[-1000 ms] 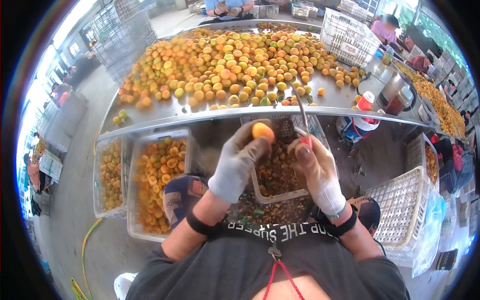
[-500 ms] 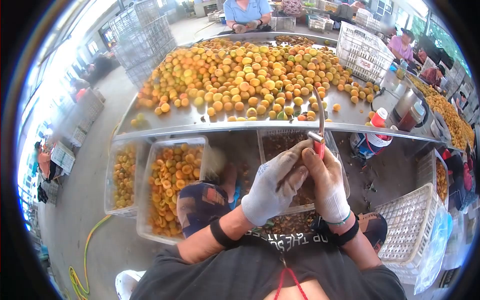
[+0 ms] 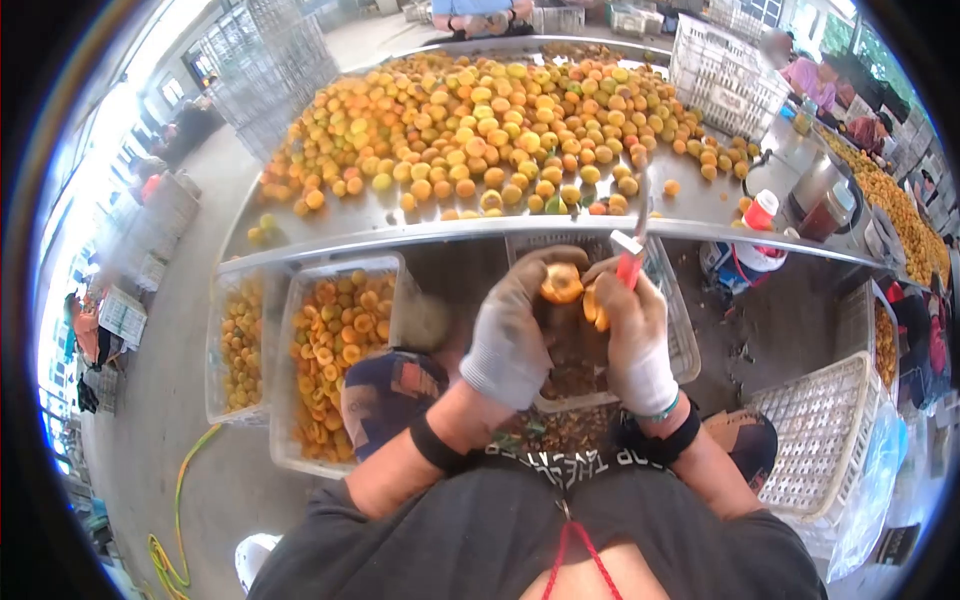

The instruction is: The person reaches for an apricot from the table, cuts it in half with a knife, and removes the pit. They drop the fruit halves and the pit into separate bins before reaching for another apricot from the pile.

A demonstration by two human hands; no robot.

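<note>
My left hand point(image 3: 510, 335), in a stained whitish glove, grips an orange fruit half point(image 3: 562, 284) with its cut face showing. Beside it, my right hand point(image 3: 636, 335), gloved too, is closed around a red-handled knife point(image 3: 629, 268) whose curved blade points up over the table edge. Another orange piece of fruit point(image 3: 595, 306) sits against the right fingers. The two hands are close together above a bin point(image 3: 680, 345) of dark pits and scraps. Past them, a heap of orange-yellow fruit point(image 3: 480, 130) lies on the metal table point(image 3: 400, 235).
Left of my knees stand a clear bin point(image 3: 283, 440) of halved fruit and another bin point(image 3: 213, 385) of fruit. A white crate point(image 3: 815, 440) is at the right. A red-capped bottle point(image 3: 761, 210) stands near the table's edge. Across the table is a person point(image 3: 485, 20).
My hands have moved apart slightly, with the left shifting left. Fruit pieces now show between them, with an open cut face visible. The view has tilted slightly downward.
</note>
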